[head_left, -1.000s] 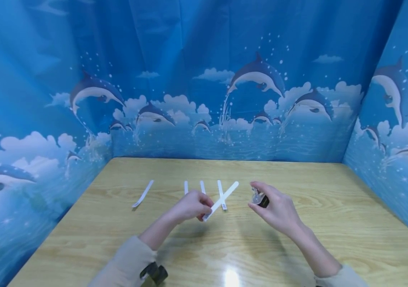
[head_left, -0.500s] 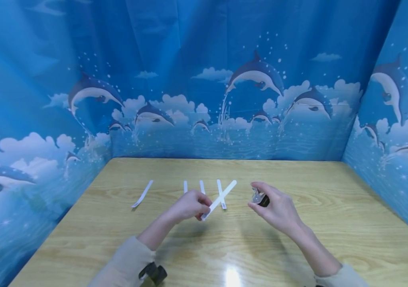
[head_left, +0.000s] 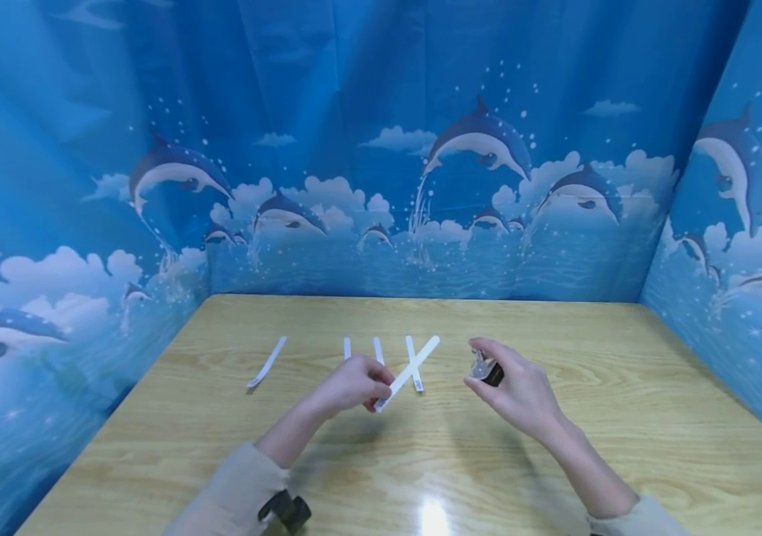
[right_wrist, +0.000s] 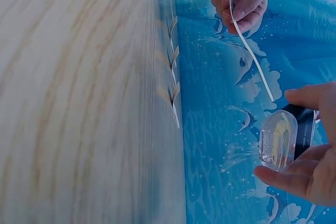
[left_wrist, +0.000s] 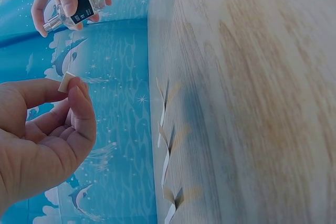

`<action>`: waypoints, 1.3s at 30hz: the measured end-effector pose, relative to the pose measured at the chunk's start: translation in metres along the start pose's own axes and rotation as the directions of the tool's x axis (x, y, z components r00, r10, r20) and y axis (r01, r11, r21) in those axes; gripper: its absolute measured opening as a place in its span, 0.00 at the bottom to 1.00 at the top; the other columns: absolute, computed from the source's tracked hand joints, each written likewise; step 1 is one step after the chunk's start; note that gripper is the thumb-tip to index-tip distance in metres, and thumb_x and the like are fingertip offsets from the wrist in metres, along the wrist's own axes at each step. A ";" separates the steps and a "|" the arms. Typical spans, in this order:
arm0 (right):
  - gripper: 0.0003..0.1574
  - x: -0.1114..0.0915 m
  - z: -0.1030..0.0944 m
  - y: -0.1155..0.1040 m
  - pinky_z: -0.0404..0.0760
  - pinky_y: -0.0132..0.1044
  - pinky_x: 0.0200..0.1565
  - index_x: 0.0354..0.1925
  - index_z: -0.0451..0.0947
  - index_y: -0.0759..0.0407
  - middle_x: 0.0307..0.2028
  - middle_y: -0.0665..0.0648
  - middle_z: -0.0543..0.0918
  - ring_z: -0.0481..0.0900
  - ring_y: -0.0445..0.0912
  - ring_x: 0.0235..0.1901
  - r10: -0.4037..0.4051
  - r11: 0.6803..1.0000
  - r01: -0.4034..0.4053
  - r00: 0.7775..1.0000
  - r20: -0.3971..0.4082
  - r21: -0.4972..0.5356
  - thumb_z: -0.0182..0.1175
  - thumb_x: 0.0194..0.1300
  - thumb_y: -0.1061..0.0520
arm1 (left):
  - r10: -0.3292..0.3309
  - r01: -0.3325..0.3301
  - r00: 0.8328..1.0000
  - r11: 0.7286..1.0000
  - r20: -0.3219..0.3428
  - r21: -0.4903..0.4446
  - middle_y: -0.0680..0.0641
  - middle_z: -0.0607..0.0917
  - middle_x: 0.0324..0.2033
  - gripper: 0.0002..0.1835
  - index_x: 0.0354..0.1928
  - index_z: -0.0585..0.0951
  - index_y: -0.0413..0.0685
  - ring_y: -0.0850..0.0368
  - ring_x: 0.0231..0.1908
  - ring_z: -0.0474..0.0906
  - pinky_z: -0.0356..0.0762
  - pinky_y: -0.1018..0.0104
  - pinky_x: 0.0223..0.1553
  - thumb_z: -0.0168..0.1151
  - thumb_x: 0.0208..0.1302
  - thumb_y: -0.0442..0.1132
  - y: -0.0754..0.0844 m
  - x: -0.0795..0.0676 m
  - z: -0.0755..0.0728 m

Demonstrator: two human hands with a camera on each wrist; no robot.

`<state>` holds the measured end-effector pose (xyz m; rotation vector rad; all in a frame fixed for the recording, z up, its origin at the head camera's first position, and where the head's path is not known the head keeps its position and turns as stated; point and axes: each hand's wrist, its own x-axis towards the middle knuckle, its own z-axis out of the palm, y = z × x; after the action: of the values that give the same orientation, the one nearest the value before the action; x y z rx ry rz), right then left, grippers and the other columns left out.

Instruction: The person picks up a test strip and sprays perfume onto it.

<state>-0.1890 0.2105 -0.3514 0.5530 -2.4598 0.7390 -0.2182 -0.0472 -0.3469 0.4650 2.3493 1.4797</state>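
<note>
The left hand (head_left: pixel 357 383) is pinching the near end of a strip (head_left: pixel 408 374) between thumb and index finger, its other fingers curling below. Held above the table, the strip is slanting forward and rightward, its far end reaching free. The right hand (head_left: pixel 521 391) is clamping a bottle (right_wrist: pixel 278 135) between thumb and fingers, also above the table, with the clear base facing the wood and a black label showing. In the head view a gap is separating the strip's free end from the bottle.

Just beyond, four more strips (head_left: pixel 270 362) are lying in a row; the held strip is crossing over the rightmost in the head view, the left hand is partly hiding the middle two, and the leftmost is lying well apart. At least three are curling up at one end.

Farther out, bare wood is running from the right hand to the right edge of the table (head_left: pixel 629 380), and another band is lying between the strips and the far edge. A dolphin curtain (head_left: pixel 327 82) is walling in the left, far and right edges.
</note>
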 end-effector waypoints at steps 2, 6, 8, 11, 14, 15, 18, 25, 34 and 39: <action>0.34 0.000 0.000 0.000 0.80 0.50 0.40 0.56 0.72 0.59 0.48 0.61 0.80 0.79 0.54 0.43 0.001 1.000 -0.001 1.000 0.002 0.000 0.70 0.49 0.57 | 0.002 -0.002 1.000 1.000 -0.001 -0.004 0.46 0.79 0.22 0.08 0.35 0.80 0.29 0.59 0.20 0.74 0.79 0.67 0.23 0.58 0.52 0.24 -0.001 0.000 0.000; 0.35 0.000 0.001 0.001 0.79 0.50 0.41 0.56 0.72 0.60 0.47 0.61 0.80 0.79 0.55 0.43 0.001 1.000 -0.001 1.000 0.004 0.001 0.71 0.49 0.57 | -0.006 0.006 1.000 1.000 -0.002 -0.007 0.46 0.79 0.22 0.08 0.36 0.80 0.30 0.59 0.20 0.75 0.79 0.67 0.23 0.58 0.52 0.24 -0.001 -0.001 -0.001; 0.36 0.001 0.002 0.002 0.79 0.51 0.42 0.56 0.72 0.60 0.48 0.61 0.80 0.79 0.55 0.44 0.004 1.000 -0.005 1.000 0.005 0.007 0.71 0.49 0.56 | -0.005 0.005 1.000 1.000 -0.002 -0.005 0.46 0.79 0.22 0.08 0.36 0.80 0.30 0.59 0.20 0.75 0.79 0.67 0.23 0.58 0.52 0.24 -0.002 -0.001 -0.001; 0.36 0.001 0.002 0.002 0.79 0.51 0.42 0.57 0.71 0.60 0.48 0.61 0.79 0.78 0.55 0.44 0.008 1.000 -0.008 1.000 0.008 0.023 0.71 0.49 0.57 | -0.001 0.001 1.000 1.000 -0.002 -0.008 0.46 0.79 0.22 0.08 0.36 0.80 0.29 0.59 0.20 0.75 0.79 0.68 0.23 0.58 0.52 0.24 -0.004 0.000 -0.002; 0.36 0.001 0.002 0.002 0.79 0.51 0.43 0.57 0.71 0.60 0.48 0.61 0.79 0.78 0.55 0.44 0.013 0.999 -0.014 1.000 0.010 0.041 0.71 0.49 0.58 | 0.005 -0.005 1.000 1.000 -0.004 -0.013 0.46 0.79 0.21 0.08 0.35 0.80 0.29 0.59 0.20 0.75 0.79 0.68 0.23 0.57 0.52 0.24 -0.006 0.000 -0.004; 0.36 0.001 0.002 0.003 0.79 0.51 0.43 0.57 0.71 0.60 0.49 0.62 0.79 0.78 0.55 0.44 0.016 0.999 -0.016 1.000 0.013 0.047 0.71 0.49 0.58 | 0.004 -0.004 1.000 1.000 -0.005 -0.015 0.46 0.79 0.22 0.08 0.36 0.80 0.28 0.59 0.20 0.75 0.79 0.68 0.23 0.57 0.51 0.24 -0.006 0.000 -0.004; 0.36 0.001 0.002 0.003 0.79 0.50 0.41 0.57 0.71 0.60 0.49 0.61 0.79 0.78 0.54 0.44 0.026 0.998 -0.027 0.999 0.018 0.063 0.70 0.50 0.58 | 0.002 -0.002 1.000 1.000 -0.010 -0.015 0.46 0.79 0.22 0.09 0.36 0.80 0.28 0.59 0.21 0.75 0.80 0.67 0.24 0.57 0.52 0.24 -0.008 0.000 -0.005; 0.36 0.002 0.002 0.003 0.76 0.39 0.31 0.59 0.70 0.58 0.50 0.61 0.78 0.78 0.48 0.37 0.059 0.994 -0.062 0.998 0.037 0.090 0.69 0.52 0.56 | -0.013 0.012 0.999 0.999 -0.039 -0.033 0.47 0.79 0.22 0.08 0.35 0.79 0.29 0.60 0.21 0.75 0.80 0.67 0.24 0.57 0.51 0.24 -0.017 0.000 -0.011; 0.36 0.005 0.004 0.002 0.73 0.32 0.24 0.59 0.69 0.56 0.45 0.59 0.80 0.74 0.43 0.30 0.091 0.983 -0.097 0.995 0.048 0.158 0.69 0.52 0.57 | 0.002 -0.008 0.995 0.998 -0.104 -0.059 0.47 0.78 0.23 0.10 0.36 0.78 0.26 0.61 0.20 0.73 0.78 0.68 0.23 0.55 0.53 0.26 -0.032 -0.002 -0.024; 0.36 0.004 0.006 0.000 0.74 0.31 0.24 0.59 0.69 0.56 0.44 0.58 0.80 0.73 0.43 0.29 0.094 0.980 -0.102 0.994 0.056 0.168 0.69 0.52 0.57 | -0.016 0.004 0.993 0.995 -0.117 -0.099 0.47 0.78 0.23 0.11 0.38 0.76 0.24 0.61 0.21 0.74 0.78 0.69 0.23 0.54 0.55 0.26 -0.037 -0.005 -0.033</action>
<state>-0.1944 0.2066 -0.3534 0.5203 -2.4973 0.9947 -0.2316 -0.0911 -0.3665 0.3497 2.3489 1.6513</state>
